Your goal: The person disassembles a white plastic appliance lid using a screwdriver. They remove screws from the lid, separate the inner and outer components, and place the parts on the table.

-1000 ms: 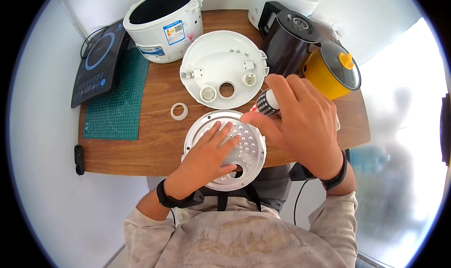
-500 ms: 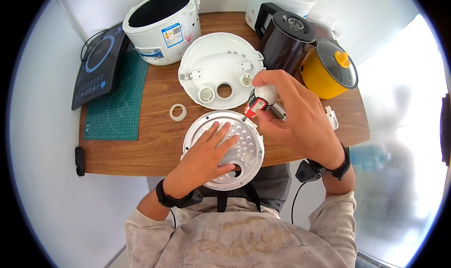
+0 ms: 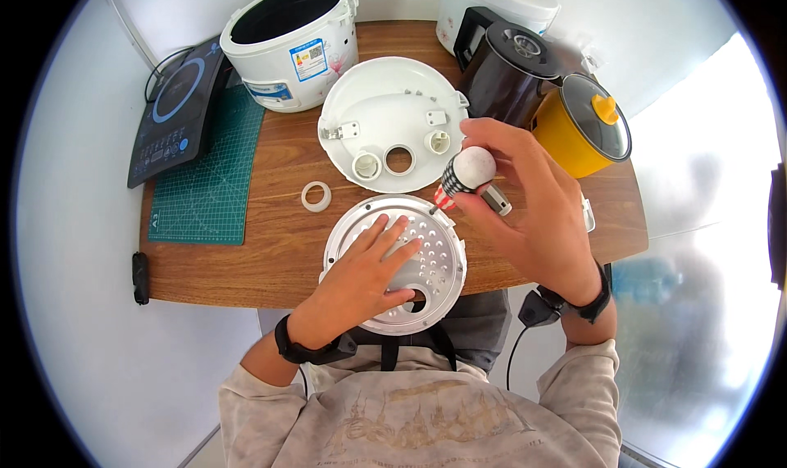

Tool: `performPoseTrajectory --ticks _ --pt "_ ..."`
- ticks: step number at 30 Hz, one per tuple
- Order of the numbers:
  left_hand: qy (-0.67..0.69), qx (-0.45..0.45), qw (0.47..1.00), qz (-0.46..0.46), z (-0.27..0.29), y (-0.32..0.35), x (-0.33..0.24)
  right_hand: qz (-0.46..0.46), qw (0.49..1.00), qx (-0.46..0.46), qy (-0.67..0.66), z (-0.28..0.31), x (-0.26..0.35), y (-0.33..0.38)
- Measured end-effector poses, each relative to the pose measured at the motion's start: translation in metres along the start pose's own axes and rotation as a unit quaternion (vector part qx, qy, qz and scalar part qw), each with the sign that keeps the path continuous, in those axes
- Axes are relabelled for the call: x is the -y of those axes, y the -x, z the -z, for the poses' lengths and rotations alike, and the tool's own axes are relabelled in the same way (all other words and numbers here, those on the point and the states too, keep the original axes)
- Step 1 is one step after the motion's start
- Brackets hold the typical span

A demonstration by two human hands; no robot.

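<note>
Hands work at the desk's near edge: your left hand [image 3: 369, 267] lies flat and open, pinning the perforated metal disc [image 3: 395, 263], while your right hand [image 3: 525, 210] grips a screwdriver [image 3: 463, 177], tip at the disc's upper rim; keep it upright and press steadily.

The left hand [image 3: 365, 275] hides part of the perforated metal plate [image 3: 434, 263]; the screwdriver [image 3: 461, 179] tip is too small.
</note>
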State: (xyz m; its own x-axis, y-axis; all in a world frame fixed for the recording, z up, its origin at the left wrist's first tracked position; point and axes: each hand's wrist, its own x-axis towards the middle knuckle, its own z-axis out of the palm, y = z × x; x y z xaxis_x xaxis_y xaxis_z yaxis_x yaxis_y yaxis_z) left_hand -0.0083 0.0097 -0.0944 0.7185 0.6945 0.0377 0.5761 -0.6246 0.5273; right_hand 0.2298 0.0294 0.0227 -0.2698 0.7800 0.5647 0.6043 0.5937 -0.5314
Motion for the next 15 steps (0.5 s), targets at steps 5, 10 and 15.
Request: performPoseTrajectory --ticks 5,10,15 --pt "0.000 -0.003 1.000 -0.004 0.003 0.008 0.000 0.026 1.000 -0.006 0.017 -0.004 0.005 -0.002" --pt "0.001 -0.005 1.000 -0.006 0.004 0.013 -0.005 0.021 0.995 -0.030 0.089 -0.003 0.014 0.002" --pt "0.006 -0.006 1.000 -0.006 0.003 0.014 -0.011 0.012 0.999 -0.038 0.001 0.003 0.012 0.005"
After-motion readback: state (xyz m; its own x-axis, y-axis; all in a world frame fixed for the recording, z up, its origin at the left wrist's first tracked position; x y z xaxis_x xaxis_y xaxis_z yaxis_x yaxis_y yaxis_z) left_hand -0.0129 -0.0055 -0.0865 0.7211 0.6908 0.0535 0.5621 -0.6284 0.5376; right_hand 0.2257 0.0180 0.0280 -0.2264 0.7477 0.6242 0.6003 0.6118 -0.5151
